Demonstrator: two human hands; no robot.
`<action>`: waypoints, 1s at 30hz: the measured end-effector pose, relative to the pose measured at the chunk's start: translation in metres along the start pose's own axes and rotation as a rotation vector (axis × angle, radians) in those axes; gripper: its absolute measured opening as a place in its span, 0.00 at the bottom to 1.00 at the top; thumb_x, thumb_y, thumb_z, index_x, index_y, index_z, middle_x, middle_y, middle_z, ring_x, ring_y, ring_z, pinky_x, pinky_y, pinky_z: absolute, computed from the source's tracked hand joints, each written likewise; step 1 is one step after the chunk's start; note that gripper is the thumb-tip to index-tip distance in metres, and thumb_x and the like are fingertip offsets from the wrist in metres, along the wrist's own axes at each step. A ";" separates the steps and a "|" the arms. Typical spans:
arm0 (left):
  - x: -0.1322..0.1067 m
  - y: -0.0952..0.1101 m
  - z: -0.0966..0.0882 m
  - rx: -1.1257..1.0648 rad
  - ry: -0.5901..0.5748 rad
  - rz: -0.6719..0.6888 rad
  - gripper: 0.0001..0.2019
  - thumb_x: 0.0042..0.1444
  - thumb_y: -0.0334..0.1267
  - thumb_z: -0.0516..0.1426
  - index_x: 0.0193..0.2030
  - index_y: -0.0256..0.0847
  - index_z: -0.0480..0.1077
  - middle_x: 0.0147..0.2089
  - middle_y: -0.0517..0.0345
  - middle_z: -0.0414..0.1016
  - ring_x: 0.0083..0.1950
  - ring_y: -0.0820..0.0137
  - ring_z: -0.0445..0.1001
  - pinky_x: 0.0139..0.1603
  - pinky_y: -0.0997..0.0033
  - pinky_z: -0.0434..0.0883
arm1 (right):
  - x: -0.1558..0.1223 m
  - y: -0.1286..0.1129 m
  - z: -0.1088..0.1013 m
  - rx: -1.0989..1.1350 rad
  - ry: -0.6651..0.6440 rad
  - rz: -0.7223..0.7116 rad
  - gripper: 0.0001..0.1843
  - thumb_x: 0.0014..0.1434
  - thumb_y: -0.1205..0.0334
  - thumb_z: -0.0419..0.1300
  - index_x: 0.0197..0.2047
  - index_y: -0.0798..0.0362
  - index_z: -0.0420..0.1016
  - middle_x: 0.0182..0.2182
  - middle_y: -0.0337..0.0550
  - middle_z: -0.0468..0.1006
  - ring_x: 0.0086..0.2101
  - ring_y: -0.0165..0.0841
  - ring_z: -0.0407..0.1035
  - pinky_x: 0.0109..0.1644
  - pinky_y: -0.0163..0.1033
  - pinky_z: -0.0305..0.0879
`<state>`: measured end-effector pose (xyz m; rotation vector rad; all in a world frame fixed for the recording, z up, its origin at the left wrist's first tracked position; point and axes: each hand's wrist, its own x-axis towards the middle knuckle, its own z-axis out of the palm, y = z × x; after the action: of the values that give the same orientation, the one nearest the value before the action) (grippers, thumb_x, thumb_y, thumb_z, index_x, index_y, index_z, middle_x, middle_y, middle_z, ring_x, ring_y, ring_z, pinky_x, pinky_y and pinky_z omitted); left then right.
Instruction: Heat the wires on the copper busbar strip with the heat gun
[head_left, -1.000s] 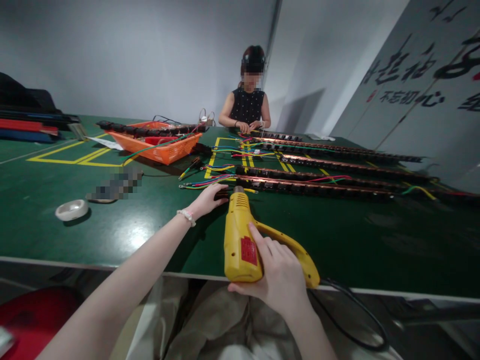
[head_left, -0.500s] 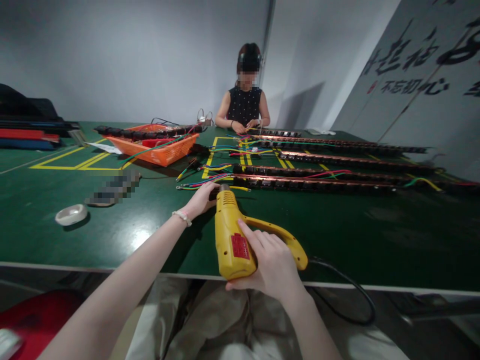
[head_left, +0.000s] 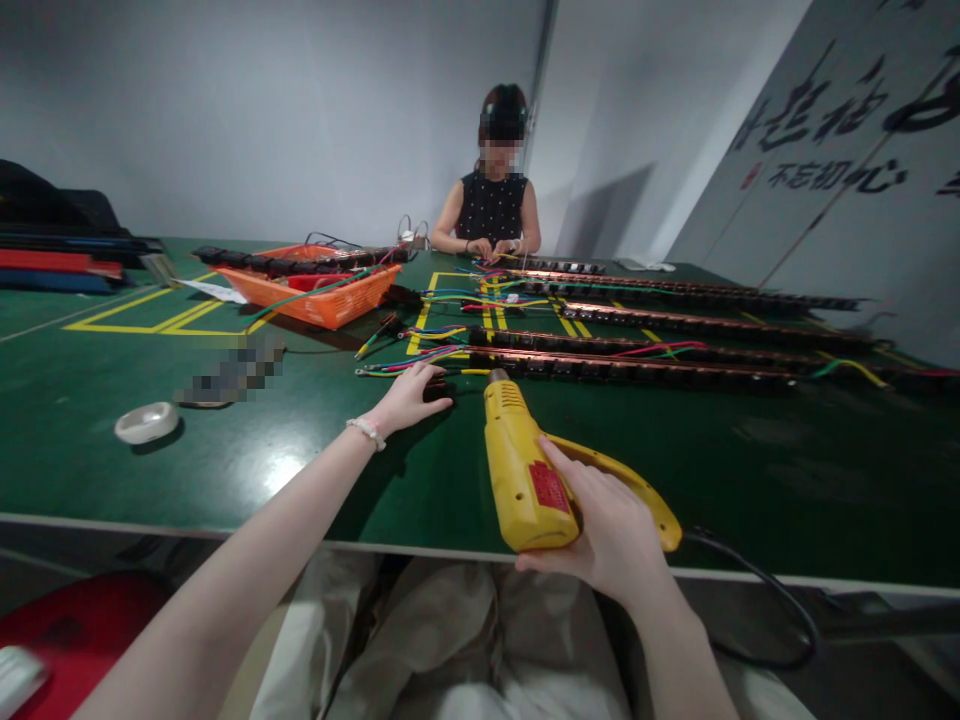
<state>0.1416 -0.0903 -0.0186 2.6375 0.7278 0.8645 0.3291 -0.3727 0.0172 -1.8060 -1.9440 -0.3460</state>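
My right hand (head_left: pixel 604 530) grips a yellow heat gun (head_left: pixel 525 470) by its handle, the nozzle pointing away from me at the near end of a long black and copper power strip (head_left: pixel 622 368). My left hand (head_left: pixel 409 397) lies flat on the green table (head_left: pixel 225 460), its fingers resting on the strip's left end, where coloured wires (head_left: pixel 409 362) fan out. A black cord (head_left: pixel 765 610) runs from the gun off the table's front edge.
Several more long strips (head_left: pixel 675 320) lie in rows to the right. An orange basket (head_left: pixel 315 290) with strips and wires stands at the back left. A white tape roll (head_left: pixel 145 422) lies near left. A person sits at the far side, handling wires.
The heat gun and my right hand have shifted to the right, off my left hand's fingers, with the nozzle now angled toward the strip's end. My left hand stays on the strip.
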 end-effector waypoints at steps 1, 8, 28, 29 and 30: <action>0.000 0.000 0.000 0.004 -0.007 -0.002 0.26 0.51 0.53 0.57 0.53 0.39 0.64 0.53 0.47 0.68 0.55 0.57 0.67 0.56 0.54 0.66 | -0.002 0.002 0.000 -0.015 0.010 0.018 0.63 0.35 0.25 0.59 0.66 0.54 0.50 0.40 0.48 0.74 0.38 0.42 0.70 0.42 0.44 0.64; 0.001 -0.001 0.001 0.019 0.001 -0.005 0.26 0.52 0.53 0.57 0.53 0.39 0.65 0.51 0.47 0.70 0.54 0.56 0.68 0.54 0.53 0.66 | -0.009 0.004 -0.002 -0.057 0.029 0.051 0.57 0.41 0.30 0.60 0.67 0.53 0.49 0.38 0.47 0.73 0.36 0.41 0.70 0.40 0.44 0.63; 0.000 0.000 0.003 0.044 0.020 -0.002 0.22 0.50 0.39 0.58 0.52 0.36 0.65 0.51 0.45 0.70 0.52 0.56 0.68 0.53 0.55 0.67 | 0.018 -0.083 0.033 -0.006 0.104 0.037 0.60 0.42 0.23 0.51 0.66 0.60 0.54 0.34 0.48 0.71 0.33 0.40 0.65 0.37 0.45 0.58; 0.000 0.001 0.002 0.040 0.021 -0.005 0.22 0.49 0.38 0.58 0.52 0.36 0.65 0.50 0.45 0.70 0.51 0.56 0.69 0.53 0.55 0.67 | 0.019 -0.085 0.032 0.002 0.090 0.027 0.59 0.43 0.23 0.51 0.65 0.60 0.54 0.34 0.48 0.71 0.33 0.40 0.65 0.37 0.45 0.59; 0.000 0.001 0.002 0.036 0.018 -0.008 0.21 0.49 0.37 0.58 0.51 0.36 0.65 0.50 0.44 0.70 0.51 0.56 0.69 0.53 0.55 0.67 | 0.020 -0.086 0.032 0.008 0.079 0.017 0.58 0.44 0.24 0.51 0.65 0.61 0.54 0.34 0.49 0.71 0.33 0.40 0.65 0.37 0.45 0.59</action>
<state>0.1433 -0.0917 -0.0194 2.6602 0.7647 0.8826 0.2387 -0.3493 0.0105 -1.7763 -1.8722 -0.3975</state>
